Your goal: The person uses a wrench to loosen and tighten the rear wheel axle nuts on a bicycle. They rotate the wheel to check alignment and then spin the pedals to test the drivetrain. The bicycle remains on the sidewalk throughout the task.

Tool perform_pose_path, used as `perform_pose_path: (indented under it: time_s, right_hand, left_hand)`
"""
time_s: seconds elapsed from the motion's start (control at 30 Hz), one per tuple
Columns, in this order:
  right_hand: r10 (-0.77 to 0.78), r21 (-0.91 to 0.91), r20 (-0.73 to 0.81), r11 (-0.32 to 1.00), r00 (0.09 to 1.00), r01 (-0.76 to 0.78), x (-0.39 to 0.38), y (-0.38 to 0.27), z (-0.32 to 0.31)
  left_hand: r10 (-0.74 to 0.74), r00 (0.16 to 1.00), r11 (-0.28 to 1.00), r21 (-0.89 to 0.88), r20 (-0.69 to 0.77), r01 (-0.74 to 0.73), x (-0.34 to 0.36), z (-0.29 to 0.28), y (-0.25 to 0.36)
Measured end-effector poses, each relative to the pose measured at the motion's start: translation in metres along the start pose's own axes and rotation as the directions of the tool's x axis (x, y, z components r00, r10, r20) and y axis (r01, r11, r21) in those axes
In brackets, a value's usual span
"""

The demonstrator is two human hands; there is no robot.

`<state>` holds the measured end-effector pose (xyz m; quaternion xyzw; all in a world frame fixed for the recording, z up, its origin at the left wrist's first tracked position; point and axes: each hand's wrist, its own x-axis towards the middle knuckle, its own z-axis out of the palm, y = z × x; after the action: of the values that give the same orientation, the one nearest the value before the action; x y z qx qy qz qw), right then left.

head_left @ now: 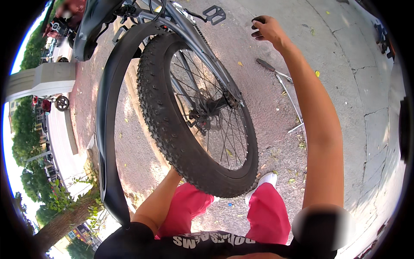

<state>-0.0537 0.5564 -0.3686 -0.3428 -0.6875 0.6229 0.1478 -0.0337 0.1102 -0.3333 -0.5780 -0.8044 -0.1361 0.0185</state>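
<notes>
Wheel: A fat-tired bicycle wheel [166,129] stands tilted in mid-scene, before the person's legs, its hub [217,104] appearing seated between the gray frame stays [209,64].
Right hand: The person's right hand [268,31] reaches out on the far right, over the pavement [336,47], fingers loosely curled and apart, dark at the tips; no object shows in it, and it is well clear of the tire.
Left hand: The left forearm [157,205] runs in behind the near left of the wheel, which hides the hand; whether it grips the tire or merely rests there, I cannot tell.
Weight: Likely heavy and awkward, the broad rubber adding bulk.
Feel: The knobby tread [150,88] should give bare palms good purchase; the rubber probably yields only a little.
Delicate parts: The thin spokes [226,149] look stiff but could bend under a hard pull, and would pinch fingers if the wheel turned.
Best hold: Both palms on opposite sides of the tread, clear of spokes and hub.
Alongside: A long black fender [105,112] curves to the left, apart from the tread along its near stretch; it looks like smooth plastic, liable to flex.
Ground right: A dark-handled tool [265,64] lies near slender metal rods [290,98].
</notes>
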Motion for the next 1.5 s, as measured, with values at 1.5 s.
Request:
perform_pose_path:
  time_s: [1.5]
  right_hand:
    - [0.175,-0.213,0.138,0.966,0.975,-0.143,-0.276,-0.319,0.295]
  left_hand:
    - [-0.53,0.618,0.209,-0.618,0.58,0.758,0.205,-0.395,-0.344]
